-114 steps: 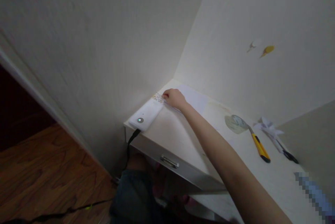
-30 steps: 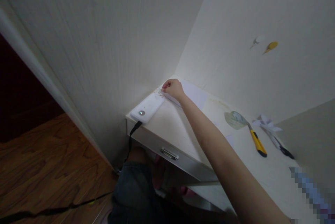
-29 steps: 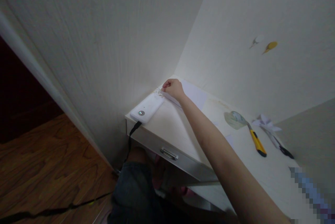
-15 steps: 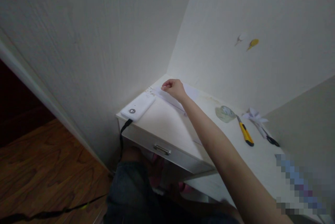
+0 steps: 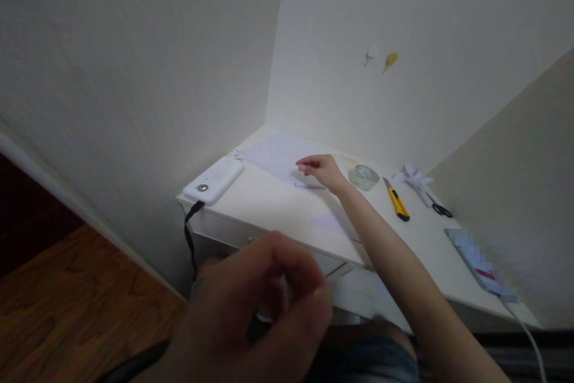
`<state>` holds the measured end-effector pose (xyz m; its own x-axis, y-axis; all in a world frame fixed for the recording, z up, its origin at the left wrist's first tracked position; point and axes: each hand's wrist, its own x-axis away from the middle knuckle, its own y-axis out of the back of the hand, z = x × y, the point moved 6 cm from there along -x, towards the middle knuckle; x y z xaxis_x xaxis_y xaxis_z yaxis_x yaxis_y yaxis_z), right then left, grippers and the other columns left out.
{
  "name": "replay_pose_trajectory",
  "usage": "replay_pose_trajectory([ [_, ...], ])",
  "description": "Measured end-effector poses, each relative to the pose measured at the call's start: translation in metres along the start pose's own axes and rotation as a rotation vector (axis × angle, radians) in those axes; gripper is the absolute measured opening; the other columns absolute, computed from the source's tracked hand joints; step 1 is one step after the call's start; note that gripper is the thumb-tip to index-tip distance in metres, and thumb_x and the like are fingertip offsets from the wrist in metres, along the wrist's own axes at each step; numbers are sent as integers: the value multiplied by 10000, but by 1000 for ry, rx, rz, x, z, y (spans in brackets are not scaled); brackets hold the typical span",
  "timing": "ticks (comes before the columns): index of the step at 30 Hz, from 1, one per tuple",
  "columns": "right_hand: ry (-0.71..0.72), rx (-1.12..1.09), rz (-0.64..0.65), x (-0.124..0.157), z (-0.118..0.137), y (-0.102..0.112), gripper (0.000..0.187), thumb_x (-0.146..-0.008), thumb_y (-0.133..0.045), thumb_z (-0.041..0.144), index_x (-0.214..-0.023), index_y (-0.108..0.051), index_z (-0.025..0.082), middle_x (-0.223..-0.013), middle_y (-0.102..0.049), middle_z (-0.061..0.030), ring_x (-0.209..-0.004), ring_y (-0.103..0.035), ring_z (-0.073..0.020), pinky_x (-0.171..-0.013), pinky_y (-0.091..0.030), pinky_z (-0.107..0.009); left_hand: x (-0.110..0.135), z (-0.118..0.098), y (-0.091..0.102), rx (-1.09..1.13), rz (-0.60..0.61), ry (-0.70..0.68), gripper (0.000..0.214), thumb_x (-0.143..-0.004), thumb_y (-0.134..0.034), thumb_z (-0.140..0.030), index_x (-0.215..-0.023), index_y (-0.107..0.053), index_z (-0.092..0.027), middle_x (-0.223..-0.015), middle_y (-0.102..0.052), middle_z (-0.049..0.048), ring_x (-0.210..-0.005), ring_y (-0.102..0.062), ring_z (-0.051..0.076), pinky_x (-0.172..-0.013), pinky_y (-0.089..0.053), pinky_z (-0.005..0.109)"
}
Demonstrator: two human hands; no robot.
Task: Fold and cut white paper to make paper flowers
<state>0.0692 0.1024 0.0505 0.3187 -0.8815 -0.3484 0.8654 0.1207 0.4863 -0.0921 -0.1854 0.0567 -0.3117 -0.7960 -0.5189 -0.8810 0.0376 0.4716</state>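
My right hand [image 5: 321,169] reaches across the white desk [image 5: 269,215] and rests on a pale paper sheet [image 5: 278,153] that lies flat in the back corner. Its fingers are pressed together at the sheet's near edge. My left hand [image 5: 258,311] is raised close to the camera, large and blurred. Its fingers are curled in a pinch with a small pale sliver between them that I cannot name. A white oblong device [image 5: 215,178] with a small lit button lies at the desk's left edge, well left of my right hand.
A black cable [image 5: 191,236] hangs from the device down the desk front. To the right of my hand lie a clear tape roll [image 5: 364,177], a yellow utility knife [image 5: 397,204], scissors [image 5: 437,207] and a folded white paper shape [image 5: 415,174]. Walls close in behind and on the left.
My right hand has drawn back from the corner beside the white device to the sheet's near edge. My left hand has come up into view. The camera has swung right.
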Motion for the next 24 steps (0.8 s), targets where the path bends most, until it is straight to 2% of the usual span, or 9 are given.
replay_pose_trajectory([
  [3, -36, -4, -23, 39, -14, 43, 248, -675, -770, 354, -832, -782, 163, -714, -732, -52, -610, -600, -147, -631, -483, -299, -80, 15, -23, -156, 46, 40, 147, -886, -601, -336, -887, -722, -252, -782, -706, 34, -687, -612, 180, -642, -496, 316],
  [6, -48, 6, -67, 70, -28, 79, 233, -637, -796, 342, -794, -775, 171, -764, -747, -67, -679, -634, -171, -669, -495, -314, -137, 42, -70, -325, 197, -95, 197, -887, -625, -354, -804, -702, -194, -852, -720, 59, -863, -653, 219, -840, -486, 350],
  [8, -69, 12, -95, 87, -38, 100, 235, -615, -807, 349, -769, -770, 175, -769, -748, -69, -698, -643, -182, -683, -502, -325, -156, 58, -107, -349, 355, -235, 240, -831, -712, -399, -920, -718, -177, -1000, -729, 84, -1011, -647, 247, -942, -462, 361],
  [10, -103, -14, -148, 100, -49, 120, 240, -581, -824, 349, -742, -762, 181, -756, -745, -62, -694, -648, -185, -697, -507, -335, -164, 70, -140, -365, 513, -331, 486, -728, -798, -482, -1084, -705, -166, -1219, -682, 124, -1164, -604, 278, -1030, -422, 370],
  [13, -163, -98, -244, 117, -64, 145, 270, -526, -854, 340, -721, -749, 187, -737, -738, -48, -674, -649, -181, -708, -516, -345, -170, 76, -171, -394, 652, -400, 737, -679, -796, -588, -1256, -643, -156, -1447, -524, 174, -1351, -472, 316, -1116, -347, 390],
  [16, -213, -205, -294, 128, -75, 157, 309, -502, -875, 344, -731, -738, 189, -693, -714, -28, -628, -630, -160, -676, -522, -334, -177, 75, -183, -410, 694, -407, 719, -777, -719, -577, -1348, -579, -165, -1499, -461, 174, -1365, -465, 299, -1108, -354, 372],
  [19, -261, -337, -352, 133, -85, 160, 344, -506, -879, 381, -737, -707, 191, -661, -686, -15, -588, -611, -145, -604, -521, -304, -186, 71, -185, -466, 678, -437, 559, -858, -649, -521, -1309, -605, -193, -1464, -512, 149, -1265, -564, 282, -1020, -427, 350],
  [22, -316, -459, -441, 133, -98, 158, 358, -552, -855, 412, -760, -658, 198, -688, -684, -20, -570, -602, -136, -519, -498, -262, -199, 69, -184, -530, 637, -452, 329, -950, -532, -426, -1096, -697, -181, -1221, -688, 135, -1034, -679, 258, -880, -476, 335],
  [24, -350, -500, -509, 134, -107, 156, 347, -592, -824, 421, -766, -618, 203, -692, -682, -23, -535, -580, -125, -465, -465, -241, -210, 71, -182, -530, 577, -424, 344, -989, -454, -376, -927, -720, -165, -1001, -744, 129, -891, -700, 246, -814, -475, 330],
])
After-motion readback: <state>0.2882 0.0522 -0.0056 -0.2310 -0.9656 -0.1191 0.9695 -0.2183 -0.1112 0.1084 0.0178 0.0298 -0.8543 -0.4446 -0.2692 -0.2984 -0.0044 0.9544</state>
